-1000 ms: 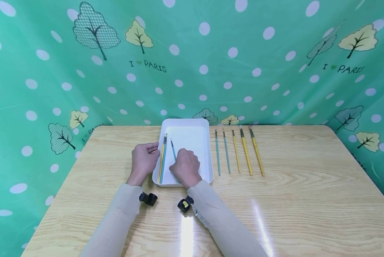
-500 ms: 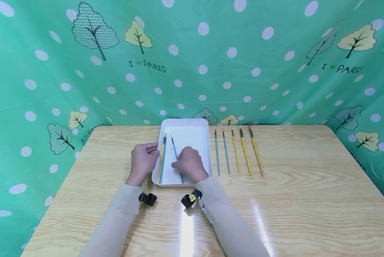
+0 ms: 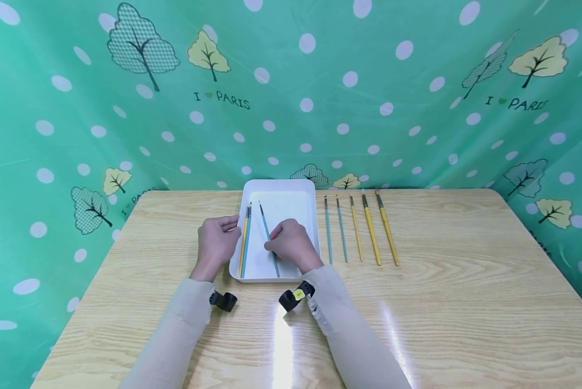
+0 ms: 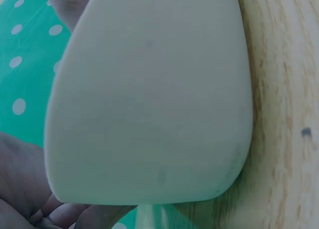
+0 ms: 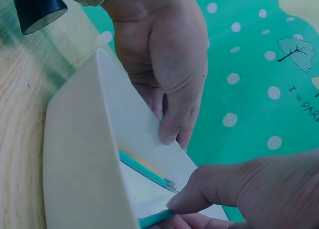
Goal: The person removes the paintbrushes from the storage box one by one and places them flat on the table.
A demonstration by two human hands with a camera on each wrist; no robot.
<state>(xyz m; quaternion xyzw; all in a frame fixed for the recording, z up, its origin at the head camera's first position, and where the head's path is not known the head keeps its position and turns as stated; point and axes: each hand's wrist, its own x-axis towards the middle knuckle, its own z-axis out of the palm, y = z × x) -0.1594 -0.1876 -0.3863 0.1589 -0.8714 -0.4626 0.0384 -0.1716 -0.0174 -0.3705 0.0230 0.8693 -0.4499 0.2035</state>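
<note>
In the head view, my right hand (image 3: 293, 243) pinches a slim blue paintbrush (image 3: 265, 222) between thumb and fingers, inside the white tray (image 3: 291, 185). The brush slants, its tip toward the far left; the hand covers part of its handle. Close along the tray's left wall lie a yellow paintbrush (image 3: 242, 249) and a blue one (image 3: 248, 232), side by side. My left hand (image 3: 216, 243) holds the tray's left rim; the right wrist view shows its thumb (image 5: 172, 124) over the edge. The left wrist view is mostly filled by the tray's outer wall (image 4: 149, 99).
Right of the tray, several paintbrushes lie in a spaced row on the wooden table (image 3: 466, 281), among them a blue one (image 3: 328, 232) nearest the tray and a thick yellow one (image 3: 388, 232) at the far end. A green patterned cloth (image 3: 291, 81) hangs behind the table.
My right hand has shifted to the right, uncovering more of the blue brush and its lower end. The brush has moved slightly away from me. My left hand stays in place.
</note>
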